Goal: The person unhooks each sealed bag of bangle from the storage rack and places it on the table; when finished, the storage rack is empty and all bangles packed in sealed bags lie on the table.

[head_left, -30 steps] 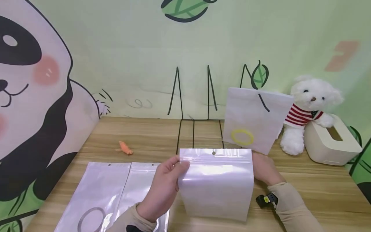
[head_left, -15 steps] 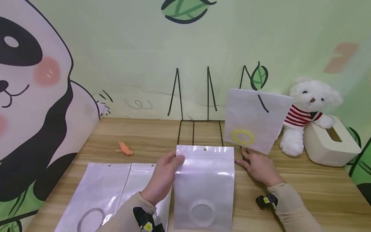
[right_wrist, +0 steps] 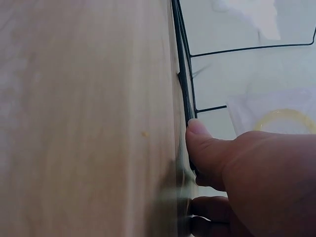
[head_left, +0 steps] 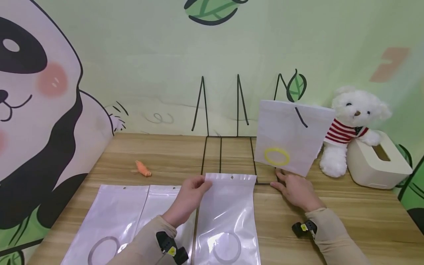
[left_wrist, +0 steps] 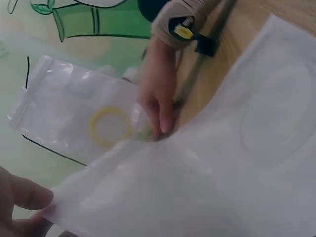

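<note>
My left hand (head_left: 187,200) pinches the top left corner of a white zip pouch (head_left: 228,206) by thumb and fingers. The pouch hangs low over the table, its punched hole at the top edge and a round ring showing near the bottom. My right hand (head_left: 299,193) grips the front corner of a black wire display rack (head_left: 263,183), its thumb (right_wrist: 202,140) against the base wire in the right wrist view. From the rack's right hook hangs another white pouch (head_left: 291,132) with a yellow ring. The other two hooks, centre and left, stand bare.
Two more white pouches (head_left: 122,206) lie flat at the left front of the wooden table (head_left: 172,154). An orange claw clip-like item (head_left: 143,168) lies behind them. A white teddy bear (head_left: 347,129) and a cream tissue box (head_left: 381,165) stand at the right.
My left hand has drawn the pouch leftward and lowered it, so its ring side shows. My right hand came out from behind the pouch and stays at the rack's front corner.
</note>
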`<act>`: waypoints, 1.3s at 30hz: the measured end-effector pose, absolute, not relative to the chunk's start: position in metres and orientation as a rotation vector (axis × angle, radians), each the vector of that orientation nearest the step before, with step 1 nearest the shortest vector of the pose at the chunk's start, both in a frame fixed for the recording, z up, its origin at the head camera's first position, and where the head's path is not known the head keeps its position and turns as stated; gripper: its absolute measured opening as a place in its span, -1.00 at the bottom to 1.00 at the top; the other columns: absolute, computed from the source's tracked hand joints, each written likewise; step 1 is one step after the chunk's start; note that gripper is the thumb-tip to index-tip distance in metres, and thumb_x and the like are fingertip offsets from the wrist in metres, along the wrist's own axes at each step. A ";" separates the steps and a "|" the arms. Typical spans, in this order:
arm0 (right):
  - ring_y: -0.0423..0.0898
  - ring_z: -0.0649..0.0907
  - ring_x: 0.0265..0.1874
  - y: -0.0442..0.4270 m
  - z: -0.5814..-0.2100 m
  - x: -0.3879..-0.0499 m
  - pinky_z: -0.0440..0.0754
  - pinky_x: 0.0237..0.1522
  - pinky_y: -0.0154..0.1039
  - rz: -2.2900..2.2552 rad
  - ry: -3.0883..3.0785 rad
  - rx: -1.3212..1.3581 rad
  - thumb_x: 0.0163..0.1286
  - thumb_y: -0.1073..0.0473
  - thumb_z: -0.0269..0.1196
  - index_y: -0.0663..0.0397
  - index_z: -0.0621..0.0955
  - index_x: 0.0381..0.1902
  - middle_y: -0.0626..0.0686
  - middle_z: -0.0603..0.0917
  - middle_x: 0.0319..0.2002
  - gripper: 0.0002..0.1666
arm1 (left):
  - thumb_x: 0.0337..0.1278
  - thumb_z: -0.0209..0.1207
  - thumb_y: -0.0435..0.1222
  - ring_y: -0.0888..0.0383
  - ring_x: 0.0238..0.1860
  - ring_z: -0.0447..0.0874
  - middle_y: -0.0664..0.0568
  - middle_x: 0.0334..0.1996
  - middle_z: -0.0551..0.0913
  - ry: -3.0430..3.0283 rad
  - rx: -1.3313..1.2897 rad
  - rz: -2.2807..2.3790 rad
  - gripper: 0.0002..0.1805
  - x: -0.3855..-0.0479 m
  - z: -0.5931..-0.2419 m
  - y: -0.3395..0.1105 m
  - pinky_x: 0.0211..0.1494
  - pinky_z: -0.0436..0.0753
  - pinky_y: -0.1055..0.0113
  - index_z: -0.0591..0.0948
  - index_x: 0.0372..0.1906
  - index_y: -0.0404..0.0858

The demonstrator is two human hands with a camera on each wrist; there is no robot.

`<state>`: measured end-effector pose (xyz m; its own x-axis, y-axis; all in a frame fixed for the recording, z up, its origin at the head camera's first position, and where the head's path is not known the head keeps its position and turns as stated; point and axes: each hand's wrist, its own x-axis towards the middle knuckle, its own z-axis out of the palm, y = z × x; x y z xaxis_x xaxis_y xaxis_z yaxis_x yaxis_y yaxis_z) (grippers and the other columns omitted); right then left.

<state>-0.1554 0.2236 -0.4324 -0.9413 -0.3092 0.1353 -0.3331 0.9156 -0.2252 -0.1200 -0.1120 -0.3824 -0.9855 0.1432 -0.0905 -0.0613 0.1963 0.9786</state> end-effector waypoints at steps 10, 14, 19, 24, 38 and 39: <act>0.16 0.65 -0.48 0.222 -0.430 -0.157 0.41 -0.73 -0.18 0.445 -3.043 0.449 0.41 -0.09 0.19 0.32 0.44 0.29 0.38 0.37 0.31 -0.31 | 0.25 0.18 -0.34 0.11 -0.26 0.57 -0.01 -0.33 0.62 2.553 0.211 1.513 -0.79 -0.133 -0.392 -0.121 -0.18 0.60 0.21 0.60 -0.09 -0.37; 0.18 0.66 -0.42 0.222 -0.430 -0.157 0.47 -0.68 -0.13 0.428 -3.024 0.464 0.40 -0.08 0.20 0.32 0.45 0.28 0.36 0.41 0.29 -0.31 | 0.18 0.23 -0.38 0.13 -0.37 0.57 0.02 -0.40 0.62 2.630 0.313 1.367 -0.71 -0.139 -0.396 -0.125 -0.29 0.60 0.21 0.59 0.02 -0.31; 0.12 0.66 -0.42 0.224 -0.432 -0.157 0.54 -0.57 -0.07 0.401 -3.003 0.489 0.40 -0.07 0.21 0.32 0.45 0.28 0.33 0.51 0.21 -0.32 | 0.18 0.20 -0.48 0.17 -0.51 0.46 -0.02 -0.42 0.59 2.661 0.447 1.217 -0.69 -0.144 -0.400 -0.128 -0.49 0.49 0.32 0.63 0.04 -0.29; 0.07 0.64 -0.47 0.224 -0.432 -0.157 0.54 -0.57 -0.05 0.409 -3.016 0.490 0.41 -0.09 0.19 0.32 0.45 0.29 0.34 0.55 0.15 -0.31 | 0.22 0.09 -0.54 0.21 -0.60 0.40 -0.11 -0.32 0.62 2.621 0.483 1.171 -0.65 -0.148 -0.404 -0.130 -0.57 0.43 0.39 0.63 0.09 -0.32; 0.11 0.65 -0.47 0.223 -0.434 -0.157 0.51 -0.63 -0.11 0.413 -3.014 0.488 0.41 -0.09 0.19 0.33 0.47 0.27 0.35 0.43 0.27 -0.32 | 0.14 0.06 -0.58 0.22 -0.53 0.42 -0.09 -0.25 0.64 2.628 0.540 1.124 -0.62 -0.158 -0.413 -0.131 -0.59 0.40 0.44 0.67 0.02 -0.30; 0.11 0.64 -0.48 0.223 -0.433 -0.157 0.51 -0.63 -0.11 0.414 -3.013 0.489 0.41 -0.09 0.19 0.33 0.46 0.27 0.35 0.43 0.28 -0.31 | 0.14 0.06 -0.58 0.23 -0.55 0.42 -0.08 -0.25 0.63 2.631 0.535 1.124 -0.62 -0.158 -0.413 -0.131 -0.60 0.39 0.45 0.68 0.01 -0.28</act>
<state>-0.1572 0.2232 -0.4330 -0.9479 -0.3018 0.1022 -0.3181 0.9136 -0.2531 -0.1585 -0.1311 -0.4129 -0.9069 0.4160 -0.0669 0.2393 0.6393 0.7308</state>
